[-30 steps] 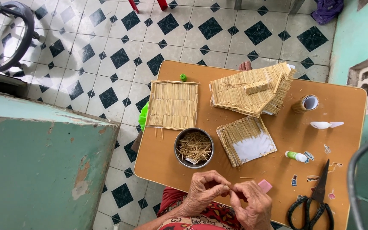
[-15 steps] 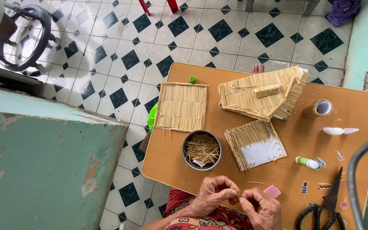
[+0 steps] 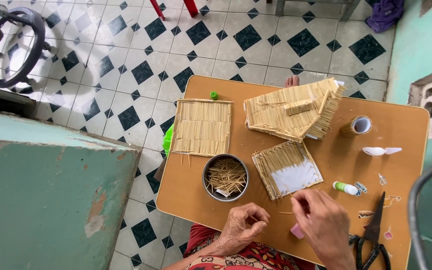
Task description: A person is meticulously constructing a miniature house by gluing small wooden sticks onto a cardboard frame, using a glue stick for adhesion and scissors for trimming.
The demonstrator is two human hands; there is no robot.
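We see the right hand pinching a thin toothpick between fingertips, its grip closed on the stick, whose tip reaches the lower edge of a half-covered panel of toothpicks on white card, lying at the middle of the wooden counter. The left hand rests curled near the counter's near edge; we cannot tell whether its grip holds anything. Just left of the panel stands a round metal tin of loose toothpicks. Beyond it lie a finished toothpick mat and a folded toothpick roof piece. To the right we note a glue tube, a tape roll and black scissors.
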